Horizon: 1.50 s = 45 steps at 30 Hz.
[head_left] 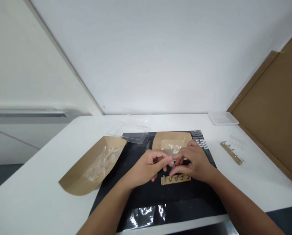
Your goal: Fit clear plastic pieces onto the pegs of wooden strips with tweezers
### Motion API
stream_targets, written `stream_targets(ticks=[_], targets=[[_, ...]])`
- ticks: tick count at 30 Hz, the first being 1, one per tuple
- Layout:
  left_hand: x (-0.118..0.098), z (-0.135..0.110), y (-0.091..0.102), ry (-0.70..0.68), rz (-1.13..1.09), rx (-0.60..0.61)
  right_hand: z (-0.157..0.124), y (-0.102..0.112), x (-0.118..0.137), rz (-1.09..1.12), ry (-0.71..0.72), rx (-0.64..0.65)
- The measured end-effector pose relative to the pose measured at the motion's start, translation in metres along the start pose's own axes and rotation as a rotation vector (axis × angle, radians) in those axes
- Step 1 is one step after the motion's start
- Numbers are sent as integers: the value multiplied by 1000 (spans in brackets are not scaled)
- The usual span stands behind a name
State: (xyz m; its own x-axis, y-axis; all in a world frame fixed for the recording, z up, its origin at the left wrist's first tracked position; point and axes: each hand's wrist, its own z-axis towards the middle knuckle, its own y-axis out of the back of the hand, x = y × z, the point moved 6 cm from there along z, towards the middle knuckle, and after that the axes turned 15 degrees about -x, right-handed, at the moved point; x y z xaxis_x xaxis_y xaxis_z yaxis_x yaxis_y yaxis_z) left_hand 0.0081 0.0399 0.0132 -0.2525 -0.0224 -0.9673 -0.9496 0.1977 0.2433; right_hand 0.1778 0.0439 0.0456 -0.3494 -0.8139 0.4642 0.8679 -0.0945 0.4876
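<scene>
My left hand (pixel 151 165) and my right hand (pixel 193 161) meet above the black mat. Between their fingertips is a small clear plastic piece (pixel 171 164), pinched from both sides; its exact kind is too small to make out. Just below lies a wooden strip (pixel 170 181) with a row of several metal studs, and a clear piece (pixel 163 180) stands at its left end. Behind my fingers a brown paper tray (pixel 160 138) holds a clear bag or sheet with small white pieces (pixel 174 148), partly covered by my right hand.
At left, a brown paper tray (pixel 75 182) holds many clear plastic pieces (pixel 103 163). Clear flat sheets (pixel 131 130) lie behind the black mat (pixel 146 199). On the right are a second studded strip (pixel 231 153), a translucent lid (pixel 223 118) and a large cardboard piece (pixel 270 114).
</scene>
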Motion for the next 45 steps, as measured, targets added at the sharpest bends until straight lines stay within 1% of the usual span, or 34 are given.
stream_targets(ticks=[1, 3, 6, 8, 10, 13, 19, 24, 29, 35, 38, 42, 45], targets=[[-2, 1, 3, -23, 41, -23, -1, -1, 0, -6, 12, 23], [-6, 2, 9, -104, 120, -110, -5, -3, 1, -9, 36, 66], [-15, 3, 15, -308, 232, -223, -11, -10, 0, 8, 37, 146], [-18, 2, 14, -441, 303, -233, -15, -16, 0, 18, 36, 193], [-18, 1, 11, -532, 360, -220, -18, -22, 0, 22, 48, 225], [-20, -1, 11, -599, 397, -211, -20, -28, 0, 15, 66, 247], [-30, -7, 16, -694, 331, -249, -22, -31, -4, -7, 42, 284], [-24, -6, 12, -739, 370, -211, -23, -34, -7, -5, 6, 329], [-23, -7, 13, -788, 443, -242, -23, -36, -7, -19, -26, 340], [-21, -5, 9, -736, 552, -198, -22, -37, -6, -54, -58, 391], [-20, -4, 9, -707, 583, -211, -22, -38, -7, -66, -89, 421], [-22, -4, 10, -705, 570, -238, -23, -39, -7, -58, -111, 436], [-23, -4, 10, -704, 560, -236, -23, -39, -7, -58, -123, 439]])
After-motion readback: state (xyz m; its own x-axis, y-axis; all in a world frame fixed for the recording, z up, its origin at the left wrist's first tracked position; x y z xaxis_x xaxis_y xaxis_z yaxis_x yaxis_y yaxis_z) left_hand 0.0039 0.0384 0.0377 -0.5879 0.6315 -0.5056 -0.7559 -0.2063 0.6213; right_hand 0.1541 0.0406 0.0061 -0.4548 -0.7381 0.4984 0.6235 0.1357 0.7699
